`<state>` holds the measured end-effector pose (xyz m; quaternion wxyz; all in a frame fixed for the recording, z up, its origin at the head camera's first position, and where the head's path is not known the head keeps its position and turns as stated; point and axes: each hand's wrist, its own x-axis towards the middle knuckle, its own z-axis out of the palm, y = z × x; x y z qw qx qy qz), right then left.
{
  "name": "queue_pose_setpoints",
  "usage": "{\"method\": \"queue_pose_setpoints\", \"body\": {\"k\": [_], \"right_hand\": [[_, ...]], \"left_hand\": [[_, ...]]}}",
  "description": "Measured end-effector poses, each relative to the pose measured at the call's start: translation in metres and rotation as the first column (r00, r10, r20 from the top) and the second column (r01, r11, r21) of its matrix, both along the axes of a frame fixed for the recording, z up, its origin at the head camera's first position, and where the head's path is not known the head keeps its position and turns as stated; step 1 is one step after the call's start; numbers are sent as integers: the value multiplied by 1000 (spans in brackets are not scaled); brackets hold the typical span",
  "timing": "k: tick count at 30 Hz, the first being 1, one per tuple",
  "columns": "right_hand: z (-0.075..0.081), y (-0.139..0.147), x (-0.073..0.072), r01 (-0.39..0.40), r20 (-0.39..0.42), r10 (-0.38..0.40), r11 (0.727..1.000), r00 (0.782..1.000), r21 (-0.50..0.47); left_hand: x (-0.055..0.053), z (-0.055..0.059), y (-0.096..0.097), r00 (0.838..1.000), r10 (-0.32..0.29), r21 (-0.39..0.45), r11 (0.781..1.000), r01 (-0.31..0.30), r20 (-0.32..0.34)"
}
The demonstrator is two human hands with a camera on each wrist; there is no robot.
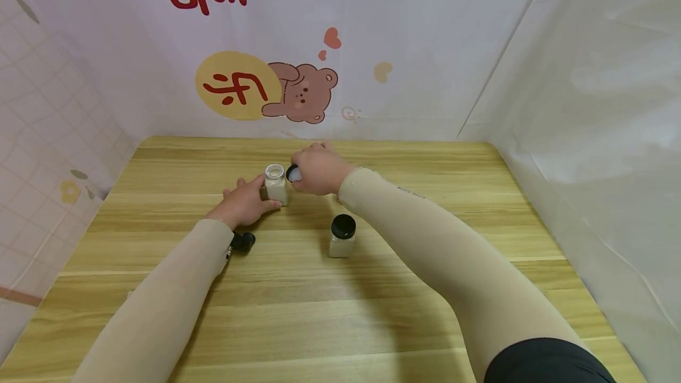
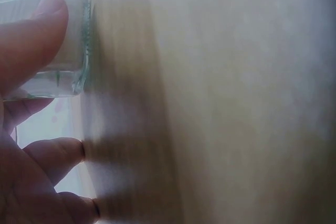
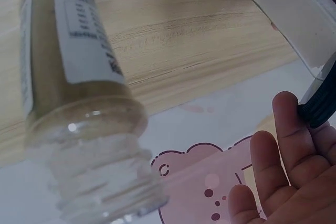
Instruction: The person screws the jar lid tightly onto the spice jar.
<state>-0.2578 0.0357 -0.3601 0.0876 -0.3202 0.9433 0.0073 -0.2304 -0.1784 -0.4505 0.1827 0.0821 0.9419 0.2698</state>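
My left hand [image 1: 246,203] holds a square glass jar [image 1: 276,189] with pale contents by its lower part. The jar stands upright and its mouth is uncovered. In the left wrist view the thumb [image 2: 37,40] lies across the glass jar [image 2: 76,51], and other fingertips touch the table. Just right of the jar, my right hand [image 1: 321,169] grips a black lid [image 1: 290,172] with a pale inside, apart from the rim. In the right wrist view the black lid [image 3: 321,100] sits at the fingertips, near the jar [image 3: 299,17].
A similar jar with a black cap [image 1: 343,227] stands nearer on the wooden table [image 1: 298,324]. Close to the right wrist camera is a labelled bottle [image 3: 47,51] of brownish powder with a bare threaded neck, mostly hidden from the head view. A white printed curtain [image 1: 415,28] hangs behind.
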Motion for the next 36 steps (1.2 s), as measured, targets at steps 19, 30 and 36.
{"method": "queue_pose_setpoints", "body": {"k": [19, 30, 36], "right_hand": [[0, -4, -8, 0, 2, 0, 1000, 1000, -18], [1, -6, -8, 12, 10, -11, 996, 1000, -91], [0, -7, -10, 11, 23, -9, 993, 1000, -120]], "left_hand": [[-2, 2, 2, 1000, -1, 6, 1000, 1, -6], [-3, 0, 2, 1000, 7, 14, 1000, -7, -8], [-2, 1, 1, 1000, 6, 13, 1000, -6, -6]]}}
